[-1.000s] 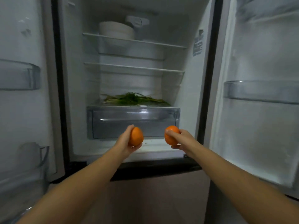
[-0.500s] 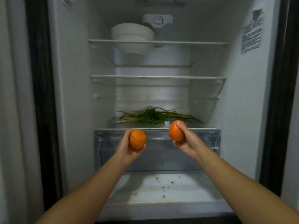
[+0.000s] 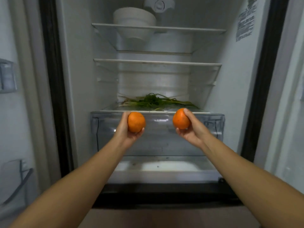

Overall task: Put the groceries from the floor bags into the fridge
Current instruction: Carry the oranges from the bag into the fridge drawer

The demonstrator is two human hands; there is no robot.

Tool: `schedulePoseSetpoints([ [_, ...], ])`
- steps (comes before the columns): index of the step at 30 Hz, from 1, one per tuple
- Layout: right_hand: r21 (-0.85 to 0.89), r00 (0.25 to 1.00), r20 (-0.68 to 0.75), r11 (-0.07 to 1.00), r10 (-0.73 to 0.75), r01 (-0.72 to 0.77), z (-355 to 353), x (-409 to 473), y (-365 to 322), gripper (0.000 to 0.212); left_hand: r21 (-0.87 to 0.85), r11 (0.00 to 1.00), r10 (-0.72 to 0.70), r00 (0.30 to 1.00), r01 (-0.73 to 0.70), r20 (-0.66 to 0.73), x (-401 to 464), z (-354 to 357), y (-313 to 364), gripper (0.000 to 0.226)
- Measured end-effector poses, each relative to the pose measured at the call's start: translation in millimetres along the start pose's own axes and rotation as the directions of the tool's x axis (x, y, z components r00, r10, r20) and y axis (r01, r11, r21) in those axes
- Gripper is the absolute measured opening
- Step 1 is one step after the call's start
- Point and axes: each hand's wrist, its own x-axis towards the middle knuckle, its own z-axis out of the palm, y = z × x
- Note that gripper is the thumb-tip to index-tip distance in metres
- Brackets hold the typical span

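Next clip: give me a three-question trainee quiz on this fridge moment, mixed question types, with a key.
1. True or false: each hand holds an orange.
2. Multiple choice: where do the green vegetables lie? A) on the top shelf beside the bowls, B) on the glass cover above the drawer, C) inside the drawer.
3. Short answer: what stands on the top shelf?

Key
1. True: the left hand holds the left orange and the right hand holds the right orange.
2. B: the green vegetables lie above the closed drawer.
3. Stacked white bowls on the top shelf.
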Motion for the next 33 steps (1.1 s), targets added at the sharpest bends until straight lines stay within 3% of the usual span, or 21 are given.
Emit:
schedulePoseSetpoints([
  [16,-0.099,0.994,0.101,0.994,0.051,-0.041,-17.2,-121.4,-6.8,0.045,0.083,0.995,0.059,0.998,-0.057,-0.024,-129.7,-7.5,-15.3,0.031],
  [20,-0.178,0.993,0.108,0.983,0.052,-0.033,-20.1,-132.1,-8.1,0.033,0.098,0.994,0.047,0.999,-0.044,-0.023,-141.7,-9.1,-18.1,0.026],
  [23,-0.214,0.986,0.131,0.974,0.105,-0.076,-21.3,-132.3,-17.0,0.033,0.248,0.968,-0.02,0.997,0.038,-0.076,-146.1,-6.9,-10.3,0.029],
  [25,-0.358,0.961,0.187,0.925,0.204,-0.127,-19.9,-136.0,-28.9,0.03,0.318,0.942,-0.089,0.993,0.111,-0.083,-148.4,-2.4,-7.0,0.039],
  [27,-0.526,0.939,0.242,0.847,0.243,-0.084,-14.0,-135.9,-40.6,0.033,0.334,0.937,-0.1,0.995,0.102,-0.022,-148.2,10.0,-2.6,0.047],
  [31,-0.622,0.95,0.309,0.764,0.037,0.172,18.9,-115.7,-76.4,0.03,0.426,0.9,0.033,0.987,-0.097,0.155,-135.1,61.0,26.8,0.03],
  [32,-0.682,0.949,0.312,0.685,-0.041,0.254,26.5,-106.0,-87.0,0.028,0.477,0.866,0.069,0.98,-0.152,0.188,-126.8,73.5,36.2,0.027],
  [33,-0.776,0.941,0.318,0.54,-0.112,0.327,31.6,-93.8,-97.1,0.03,0.536,0.821,0.085,0.971,-0.195,0.222,-116.0,83.8,44.1,0.027],
])
